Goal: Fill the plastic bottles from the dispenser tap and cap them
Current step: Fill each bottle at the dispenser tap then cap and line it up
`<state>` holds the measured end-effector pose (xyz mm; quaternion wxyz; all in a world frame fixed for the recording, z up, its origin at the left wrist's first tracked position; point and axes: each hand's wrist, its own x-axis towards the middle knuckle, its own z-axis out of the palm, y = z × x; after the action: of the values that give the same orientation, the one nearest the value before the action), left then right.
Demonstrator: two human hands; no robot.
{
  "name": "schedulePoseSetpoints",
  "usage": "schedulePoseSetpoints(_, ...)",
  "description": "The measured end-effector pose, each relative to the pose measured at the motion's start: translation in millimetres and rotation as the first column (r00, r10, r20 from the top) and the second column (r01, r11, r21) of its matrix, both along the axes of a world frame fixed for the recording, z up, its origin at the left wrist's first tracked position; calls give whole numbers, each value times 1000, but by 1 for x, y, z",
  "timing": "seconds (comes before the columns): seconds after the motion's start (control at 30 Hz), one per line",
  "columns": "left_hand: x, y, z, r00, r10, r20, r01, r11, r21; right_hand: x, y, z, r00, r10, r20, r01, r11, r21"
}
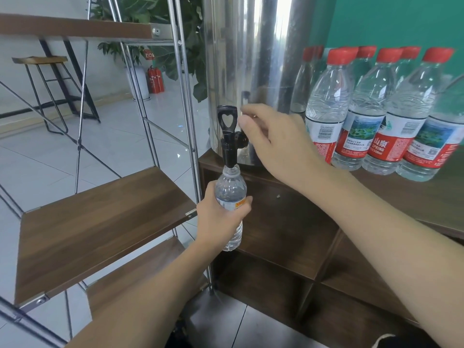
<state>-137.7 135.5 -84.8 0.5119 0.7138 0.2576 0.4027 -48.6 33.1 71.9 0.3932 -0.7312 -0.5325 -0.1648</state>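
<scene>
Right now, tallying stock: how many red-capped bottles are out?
About 7 by caps: three in front, four behind, all on the counter right of the dispenser; more may hide.

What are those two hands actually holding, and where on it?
The left hand grips the uncapped bottle around its middle, at the label, mouth under the tap. The right hand holds nothing visible, its fingers beside the tap handle.

The wooden cabinet top (426,197) carries the steel dispenser (251,59) and capped bottles (371,116).
</scene>
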Motion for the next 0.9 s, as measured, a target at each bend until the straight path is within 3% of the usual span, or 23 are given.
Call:
schedulePoseSetpoints(0.1,0,-1,-1,1000,-6,-9,6,1000,7,3,-26,-16,999,2,-41,0,998,61)
schedulePoseSetpoints(0.23,-1,-3,2,1000,1,-16,-1,1000,13,17,-70,-43,991,-135,-3,135,989,57)
schedulePoseSetpoints(0.4,-4,-7,6,999,22,-25,-22,1000,7,49,-112,-79,912,-409,-6,407,909,-86)
schedulePoseSetpoints(0.53,-5,-9,6,998,54,-27,-54,999,2,57,-119,-89,851,-524,-30,509,838,-199)
schedulePoseSetpoints(0.77,-12,-16,4,998,50,-30,-50,999,5,55,-108,-81,865,-483,-139,446,865,-229)
schedulePoseSetpoints(0.9,-17,-24,6,999,22,-26,-21,1000,22,35,-104,-74,933,-313,-176,283,943,-176)
